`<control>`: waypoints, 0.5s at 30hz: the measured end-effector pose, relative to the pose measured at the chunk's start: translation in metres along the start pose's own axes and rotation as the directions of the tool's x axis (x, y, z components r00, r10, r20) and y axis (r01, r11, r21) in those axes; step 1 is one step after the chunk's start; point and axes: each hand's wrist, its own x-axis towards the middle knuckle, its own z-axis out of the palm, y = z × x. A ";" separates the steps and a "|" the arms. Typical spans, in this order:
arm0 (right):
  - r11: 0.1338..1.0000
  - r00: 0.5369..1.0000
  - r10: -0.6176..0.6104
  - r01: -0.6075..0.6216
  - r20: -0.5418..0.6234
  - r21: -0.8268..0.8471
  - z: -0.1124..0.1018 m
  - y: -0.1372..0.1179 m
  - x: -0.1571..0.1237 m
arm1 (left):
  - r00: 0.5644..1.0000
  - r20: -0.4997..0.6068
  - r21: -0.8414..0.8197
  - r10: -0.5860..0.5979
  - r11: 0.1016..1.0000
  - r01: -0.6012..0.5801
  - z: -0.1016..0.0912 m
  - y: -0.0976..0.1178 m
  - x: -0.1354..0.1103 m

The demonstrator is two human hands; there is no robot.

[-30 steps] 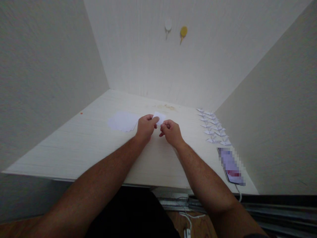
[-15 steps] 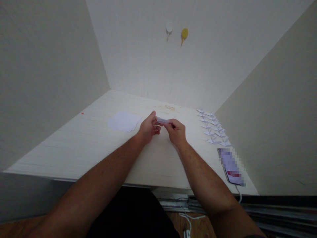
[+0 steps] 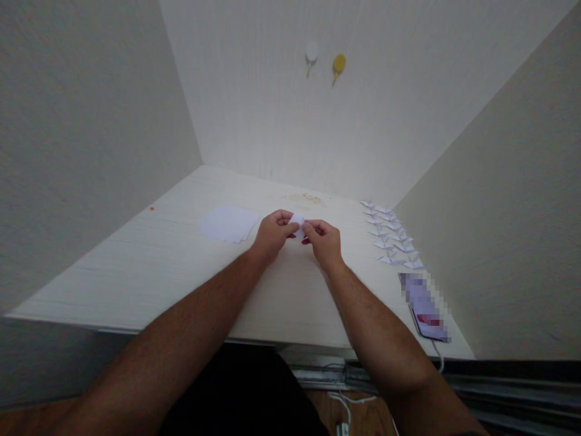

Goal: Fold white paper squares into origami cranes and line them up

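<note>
A small folded piece of white paper (image 3: 297,220) is held up between both hands over the middle of the white table. My left hand (image 3: 273,232) pinches its left side, thumb on the near face. On the other side, the thumb and fingers of my right hand (image 3: 322,239) grip its right edge. The fingertips partly cover the paper, so its exact folds cannot be made out. Left of my left hand lies a spread pile of white paper sheets (image 3: 227,223). Folded white paper cranes (image 3: 384,244) stand in rows to the right.
A phone (image 3: 423,306) with a white cable lies at the table's right front corner. Walls enclose the table (image 3: 149,278) at the left, back and right. A white hook (image 3: 311,51) and a yellow hook (image 3: 339,63) are on the back wall.
The paper has turned from a narrow, edge-on strip to show a broader face. My left hand has closed from spread fingers into a pinch on it.
</note>
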 end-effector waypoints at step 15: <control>0.884 0.930 -0.369 0.350 -0.001 -0.310 -0.008 0.007 -0.002 | 0.999 -0.029 0.108 -0.040 0.993 0.043 0.002 0.005 -0.002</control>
